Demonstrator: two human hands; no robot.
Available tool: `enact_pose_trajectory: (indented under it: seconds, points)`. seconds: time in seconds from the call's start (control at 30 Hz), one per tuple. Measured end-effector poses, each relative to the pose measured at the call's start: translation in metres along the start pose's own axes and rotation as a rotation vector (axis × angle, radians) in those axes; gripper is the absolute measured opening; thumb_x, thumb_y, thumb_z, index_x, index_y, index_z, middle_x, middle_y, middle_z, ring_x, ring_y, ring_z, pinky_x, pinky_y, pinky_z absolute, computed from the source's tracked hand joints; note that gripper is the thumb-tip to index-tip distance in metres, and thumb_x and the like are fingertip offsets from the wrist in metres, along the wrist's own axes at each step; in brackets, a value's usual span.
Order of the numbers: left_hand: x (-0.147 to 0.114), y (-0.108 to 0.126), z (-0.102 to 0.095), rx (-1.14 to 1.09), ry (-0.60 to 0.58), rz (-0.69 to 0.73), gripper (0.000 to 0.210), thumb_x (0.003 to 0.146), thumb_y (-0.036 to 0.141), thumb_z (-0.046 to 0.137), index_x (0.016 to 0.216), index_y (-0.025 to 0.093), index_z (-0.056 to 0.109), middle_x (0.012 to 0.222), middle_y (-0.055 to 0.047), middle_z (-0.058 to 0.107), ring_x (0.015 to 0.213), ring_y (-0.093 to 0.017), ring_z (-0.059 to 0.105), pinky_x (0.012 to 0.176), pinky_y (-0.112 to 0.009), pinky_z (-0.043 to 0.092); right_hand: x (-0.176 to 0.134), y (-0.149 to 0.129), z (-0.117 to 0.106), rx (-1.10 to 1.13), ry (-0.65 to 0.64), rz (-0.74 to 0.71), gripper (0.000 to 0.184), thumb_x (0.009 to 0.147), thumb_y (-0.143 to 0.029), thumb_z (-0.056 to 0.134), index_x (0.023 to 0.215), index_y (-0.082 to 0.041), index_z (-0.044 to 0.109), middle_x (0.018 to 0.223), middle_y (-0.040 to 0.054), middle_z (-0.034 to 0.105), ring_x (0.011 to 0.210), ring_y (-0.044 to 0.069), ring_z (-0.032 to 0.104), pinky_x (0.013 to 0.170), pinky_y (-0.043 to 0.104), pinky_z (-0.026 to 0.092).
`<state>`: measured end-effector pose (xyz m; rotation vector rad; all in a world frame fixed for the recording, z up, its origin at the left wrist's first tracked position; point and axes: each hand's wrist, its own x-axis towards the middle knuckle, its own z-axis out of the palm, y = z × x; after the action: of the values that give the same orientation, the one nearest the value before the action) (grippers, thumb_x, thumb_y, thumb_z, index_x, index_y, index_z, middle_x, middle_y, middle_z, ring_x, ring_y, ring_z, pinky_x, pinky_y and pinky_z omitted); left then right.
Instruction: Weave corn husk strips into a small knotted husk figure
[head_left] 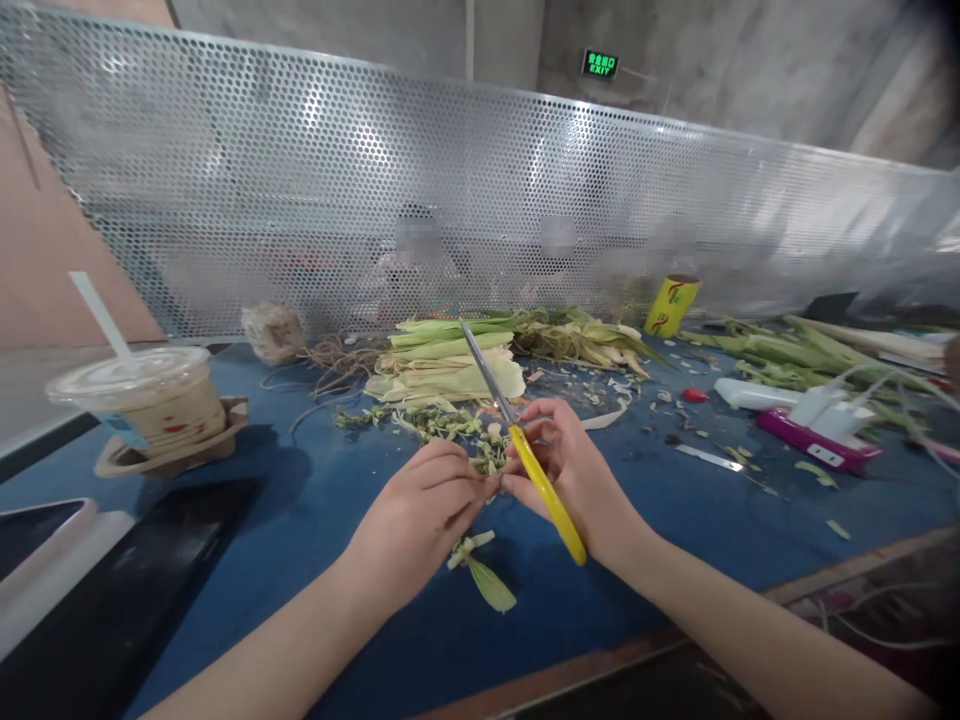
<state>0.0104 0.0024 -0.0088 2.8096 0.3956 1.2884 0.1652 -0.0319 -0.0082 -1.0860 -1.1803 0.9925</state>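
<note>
Yellow-handled scissors (pixel 546 492) rest in my right hand (pixel 581 470), blades pointing away toward the corn husks. My left hand (pixel 416 520) is closed in a pinch. Its fingertips meet those of my right hand over something too small to make out. Just beyond the fingers lies a heap of small knotted green husk pieces (pixel 450 422). Below my hands, a small tied piece of husk (pixel 484 575) with a pale green leaf end lies on the blue table (pixel 360 660). A flat stack of pale green corn husks (pixel 450 365) lies farther back.
A lidded drink cup (pixel 161 410) stands in a cardboard holder at left, near a dark tablet (pixel 142 590) and a phone (pixel 45 530). At right are a craft knife blade (pixel 709 458), a purple power strip (pixel 817 445) and scraps. A perforated metal screen (pixel 300 180) spans the back.
</note>
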Motion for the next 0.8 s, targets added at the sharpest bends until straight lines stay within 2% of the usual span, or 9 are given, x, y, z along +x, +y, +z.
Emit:
enact_pose_trajectory:
  seconds: [0.07, 0.13, 0.23, 0.27, 0.37, 0.47, 0.53, 0.67, 0.8]
  points:
    - [0.000, -0.001, -0.003, 0.003, -0.038, -0.031, 0.009, 0.078, 0.011, 0.057, 0.076, 0.018, 0.062, 0.073, -0.001, 0.066, 0.078, -0.015, 0.056, 0.076, -0.027, 0.048, 0.001, 0.002, -0.002, -0.045, -0.002, -0.031, 0.044, 0.054, -0.009, 0.064, 0.084, -0.025, 0.037, 0.071, -0.0057, 0.049, 0.058, 0.011, 0.056, 0.058, 0.027, 0.051]
    - [0.000, -0.004, -0.010, 0.032, -0.115, -0.108, 0.023, 0.080, 0.015, 0.054, 0.102, 0.019, 0.059, 0.088, -0.004, 0.067, 0.089, -0.018, 0.054, 0.083, -0.031, 0.046, 0.005, 0.004, -0.013, -0.123, 0.030, -0.092, 0.044, 0.056, -0.011, 0.064, 0.088, -0.025, 0.038, 0.074, -0.0046, 0.050, 0.061, 0.013, 0.058, 0.059, 0.028, 0.051]
    - [0.002, -0.009, -0.025, 0.080, -0.370, -0.187, 0.056, 0.083, 0.011, 0.044, 0.135, 0.023, 0.027, 0.111, -0.005, 0.061, 0.106, -0.020, 0.045, 0.092, -0.036, 0.039, 0.020, 0.002, -0.048, -0.319, 0.176, -0.238, 0.043, 0.058, -0.015, 0.064, 0.092, -0.025, 0.039, 0.077, -0.0025, 0.052, 0.064, 0.015, 0.059, 0.060, 0.031, 0.051]
    - [0.002, -0.010, -0.029, 0.076, -0.464, -0.193, 0.062, 0.082, 0.006, 0.041, 0.137, 0.026, 0.021, 0.114, -0.003, 0.059, 0.110, -0.020, 0.042, 0.093, -0.037, 0.037, 0.027, -0.001, -0.064, -0.429, 0.222, -0.271, 0.040, 0.060, -0.016, 0.063, 0.092, -0.025, 0.040, 0.078, -0.0015, 0.053, 0.064, 0.015, 0.059, 0.062, 0.031, 0.051]
    - [0.002, -0.010, -0.036, 0.016, -0.641, -0.222, 0.075, 0.075, -0.002, 0.037, 0.137, 0.033, 0.014, 0.113, 0.003, 0.061, 0.110, -0.020, 0.042, 0.093, -0.037, 0.034, 0.051, -0.012, -0.118, -0.753, 0.563, -0.333, 0.035, 0.061, -0.014, 0.057, 0.089, -0.024, 0.040, 0.076, 0.0006, 0.053, 0.070, 0.019, 0.059, 0.065, 0.035, 0.048]
    - [0.000, -0.006, -0.036, -0.033, -0.707, -0.256, 0.083, 0.068, -0.004, 0.040, 0.137, 0.034, 0.014, 0.106, 0.003, 0.065, 0.108, -0.020, 0.045, 0.094, -0.040, 0.031, 0.069, -0.022, -0.161, -0.846, 0.750, -0.340, 0.037, 0.058, -0.013, 0.058, 0.089, -0.023, 0.040, 0.080, 0.0045, 0.054, 0.083, 0.026, 0.057, 0.076, 0.043, 0.042]
    - [-0.001, -0.006, -0.034, -0.035, -0.729, -0.257, 0.086, 0.065, -0.005, 0.041, 0.137, 0.033, 0.016, 0.103, 0.002, 0.066, 0.105, -0.021, 0.047, 0.093, -0.040, 0.030, 0.074, -0.024, -0.176, -0.860, 0.810, -0.346, 0.037, 0.057, -0.012, 0.058, 0.088, -0.021, 0.039, 0.083, 0.0069, 0.054, 0.091, 0.029, 0.055, 0.081, 0.046, 0.037]
    - [-0.003, -0.012, -0.030, 0.011, -0.707, -0.203, 0.083, 0.066, -0.008, 0.037, 0.136, 0.031, 0.021, 0.094, 0.001, 0.069, 0.100, -0.021, 0.051, 0.089, -0.036, 0.031, 0.076, -0.015, -0.170, -0.798, 0.751, -0.342, 0.036, 0.060, -0.018, 0.058, 0.089, -0.020, 0.038, 0.077, 0.0039, 0.053, 0.077, 0.023, 0.058, 0.074, 0.041, 0.042]
    - [-0.003, -0.018, -0.028, 0.011, -0.674, -0.181, 0.071, 0.071, -0.004, 0.043, 0.132, 0.030, 0.031, 0.084, 0.001, 0.069, 0.098, -0.019, 0.053, 0.089, -0.034, 0.031, 0.073, -0.005, -0.131, -0.674, 0.521, -0.333, 0.047, 0.058, -0.031, 0.067, 0.094, -0.022, 0.038, 0.082, 0.0013, 0.055, 0.065, 0.017, 0.058, 0.060, 0.033, 0.049]
